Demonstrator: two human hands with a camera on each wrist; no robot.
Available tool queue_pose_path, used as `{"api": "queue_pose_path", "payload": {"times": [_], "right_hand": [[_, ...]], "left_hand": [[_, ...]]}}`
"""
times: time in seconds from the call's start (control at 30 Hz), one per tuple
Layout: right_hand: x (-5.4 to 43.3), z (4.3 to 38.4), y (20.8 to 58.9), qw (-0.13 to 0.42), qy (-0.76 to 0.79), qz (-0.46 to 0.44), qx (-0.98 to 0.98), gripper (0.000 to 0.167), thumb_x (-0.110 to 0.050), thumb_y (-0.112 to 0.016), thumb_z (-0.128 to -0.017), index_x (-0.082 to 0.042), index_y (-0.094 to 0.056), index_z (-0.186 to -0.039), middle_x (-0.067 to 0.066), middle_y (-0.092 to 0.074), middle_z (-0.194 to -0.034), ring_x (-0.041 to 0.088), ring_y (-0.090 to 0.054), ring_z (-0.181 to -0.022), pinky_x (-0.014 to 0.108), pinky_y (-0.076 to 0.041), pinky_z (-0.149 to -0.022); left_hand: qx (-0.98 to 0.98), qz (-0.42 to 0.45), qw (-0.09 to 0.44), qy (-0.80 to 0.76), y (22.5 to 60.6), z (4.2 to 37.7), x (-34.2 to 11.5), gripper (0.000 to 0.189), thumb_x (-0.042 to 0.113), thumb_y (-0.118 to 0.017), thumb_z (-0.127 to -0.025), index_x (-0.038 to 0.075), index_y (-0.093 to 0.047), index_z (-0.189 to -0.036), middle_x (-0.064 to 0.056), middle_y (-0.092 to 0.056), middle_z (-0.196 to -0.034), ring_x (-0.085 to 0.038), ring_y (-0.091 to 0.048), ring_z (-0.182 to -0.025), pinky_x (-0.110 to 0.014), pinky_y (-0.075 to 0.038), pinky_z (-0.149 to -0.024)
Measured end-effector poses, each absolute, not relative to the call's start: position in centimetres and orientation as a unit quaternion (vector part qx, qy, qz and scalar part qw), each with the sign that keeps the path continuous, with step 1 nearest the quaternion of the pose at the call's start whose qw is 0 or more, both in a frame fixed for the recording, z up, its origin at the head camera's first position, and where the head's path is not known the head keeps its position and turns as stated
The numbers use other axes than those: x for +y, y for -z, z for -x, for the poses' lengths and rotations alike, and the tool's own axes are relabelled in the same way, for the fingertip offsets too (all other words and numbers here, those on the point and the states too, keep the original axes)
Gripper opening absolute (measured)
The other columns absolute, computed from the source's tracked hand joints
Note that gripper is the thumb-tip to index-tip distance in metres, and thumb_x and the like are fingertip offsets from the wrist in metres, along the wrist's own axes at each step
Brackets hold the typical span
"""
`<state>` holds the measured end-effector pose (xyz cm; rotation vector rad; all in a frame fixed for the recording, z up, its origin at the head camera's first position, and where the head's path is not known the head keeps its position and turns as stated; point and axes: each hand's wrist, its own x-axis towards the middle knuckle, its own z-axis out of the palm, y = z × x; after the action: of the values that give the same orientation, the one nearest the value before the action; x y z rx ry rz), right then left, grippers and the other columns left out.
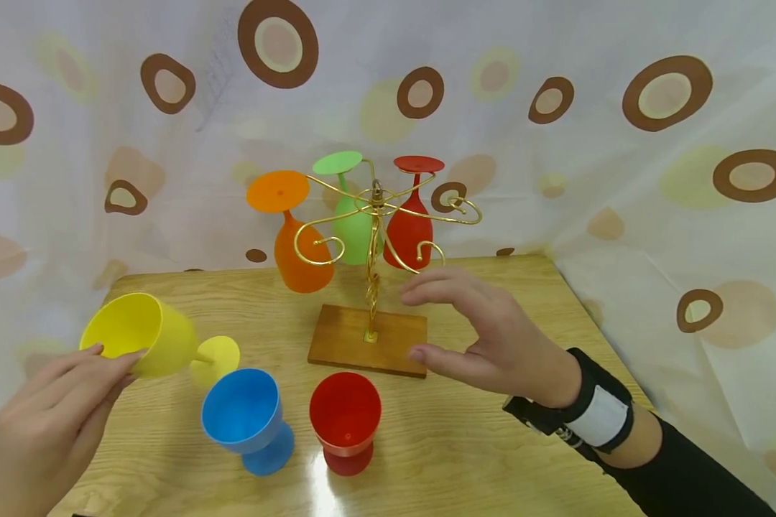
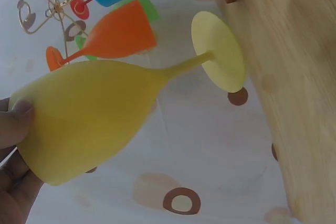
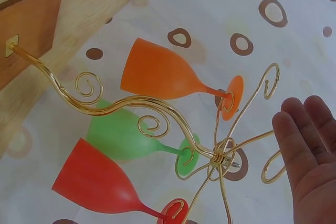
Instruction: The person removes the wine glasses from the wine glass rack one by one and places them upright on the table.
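My left hand (image 1: 58,420) pinches a yellow goblet (image 1: 168,337) by its rim. The goblet lies tilted in the air, its mouth toward me and its foot pointing right. In the left wrist view the yellow goblet (image 2: 100,114) shows its full bowl, stem and round foot. My right hand (image 1: 478,330) is held in front of the gold wire glass rack (image 1: 375,208), thumb and fingers spread apart with nothing between them. Orange (image 1: 304,258), green (image 1: 352,222) and red (image 1: 410,230) goblets hang upside down from the rack's arms.
A blue goblet (image 1: 246,416) and another red goblet (image 1: 345,416) stand upright on the wooden table (image 1: 491,445) near me. The rack's wooden base (image 1: 343,337) sits behind them. A white cloth with brown rings (image 1: 588,215) hangs behind and at the right.
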<state>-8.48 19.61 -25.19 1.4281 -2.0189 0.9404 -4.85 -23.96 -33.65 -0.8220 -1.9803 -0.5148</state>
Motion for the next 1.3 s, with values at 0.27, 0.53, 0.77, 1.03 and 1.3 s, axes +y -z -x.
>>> {"api": "queue_pose_path", "payload": {"times": [0.27,0.53,0.77,1.03,1.3], "right_hand": [[20.1,8.4,25.2,0.253,-0.341,-0.519,-0.742,0.042,-0.034,-0.066,-0.096,0.001,-0.062,-0.120,0.011,-0.066,-0.118,0.025,-0.061,-0.113,0.028,-0.048,-0.105],[20.4,8.3,25.4,0.261,-0.337,-0.515,-0.743,0.042,-0.035,-0.066,-0.096,0.000,-0.062,-0.119,0.011,-0.067,-0.118,0.025,-0.061,-0.113,0.027,-0.048,-0.105],[20.5,8.2,25.5,0.260,-0.339,-0.519,-0.740,0.043,-0.035,-0.066,-0.096,0.002,-0.061,-0.118,0.011,-0.066,-0.117,0.025,-0.061,-0.113,0.027,-0.048,-0.104],[20.6,8.2,25.6,0.259,-0.341,-0.519,-0.740,0.043,-0.035,-0.066,-0.096,0.002,-0.061,-0.118,0.012,-0.066,-0.118,0.025,-0.061,-0.113,0.027,-0.048,-0.105],[20.6,8.2,25.1,0.264,-0.333,-0.521,-0.741,0.042,-0.035,-0.066,-0.097,0.000,-0.062,-0.117,0.011,-0.066,-0.117,0.025,-0.062,-0.111,0.026,-0.049,-0.103]], "left_hand": [[-0.832,0.328,0.403,0.193,35.2,4.5,-24.0,0.055,0.041,-0.040,-0.108,-0.002,-0.074,-0.104,-0.008,-0.073,-0.091,-0.023,-0.056,-0.085,-0.009,-0.030,-0.111],[-0.864,0.341,0.340,0.146,36.5,4.5,-24.7,0.062,0.044,-0.028,-0.110,0.000,-0.072,-0.110,-0.004,-0.072,-0.094,-0.020,-0.056,-0.085,-0.005,-0.022,-0.112],[-0.880,0.330,0.321,0.116,37.5,4.1,-24.6,0.066,0.048,-0.020,-0.109,0.008,-0.073,-0.111,0.005,-0.071,-0.089,-0.016,-0.059,-0.084,-0.002,-0.034,-0.101],[-0.908,0.301,0.282,0.077,37.8,3.7,-24.3,0.073,0.055,-0.011,-0.105,0.017,-0.072,-0.112,0.012,-0.070,-0.088,-0.013,-0.060,-0.084,-0.008,-0.050,-0.075],[-0.918,0.301,0.252,0.059,37.4,3.8,-24.0,0.077,0.057,-0.008,-0.103,0.017,-0.072,-0.117,0.015,-0.068,-0.086,-0.012,-0.061,-0.082,-0.027,-0.059,-0.066]]}}
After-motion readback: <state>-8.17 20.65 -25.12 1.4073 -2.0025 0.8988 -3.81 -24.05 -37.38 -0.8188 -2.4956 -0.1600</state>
